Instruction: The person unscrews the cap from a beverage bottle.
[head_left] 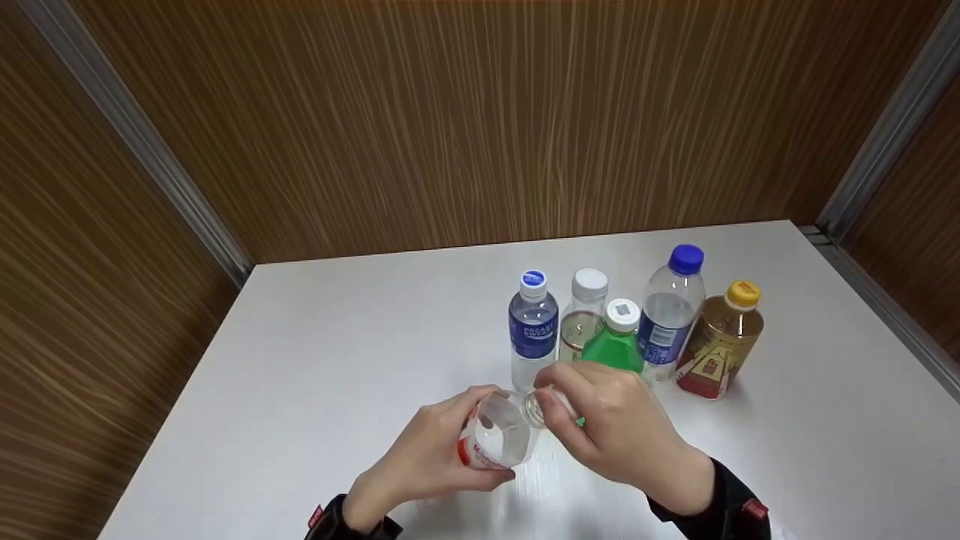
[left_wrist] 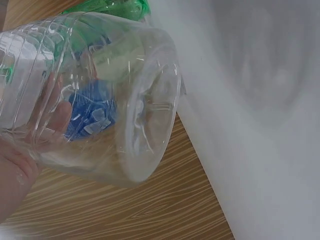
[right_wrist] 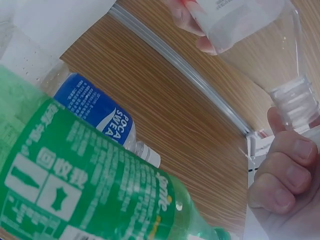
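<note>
Above the table, between the two hands, a clear bottle is tilted well off upright, its long axis slanting from the left hand toward the right hand, neck pointing at the latter. The left grip wraps the labelled body from the side; the right, fingers curled and forearm angled inward, pinches the neck end. Five capped bottles stand beyond.

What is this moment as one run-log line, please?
left grip: holds clear bottle | right grip: curled at its neck | green bottle: capped, upright on table
</note>
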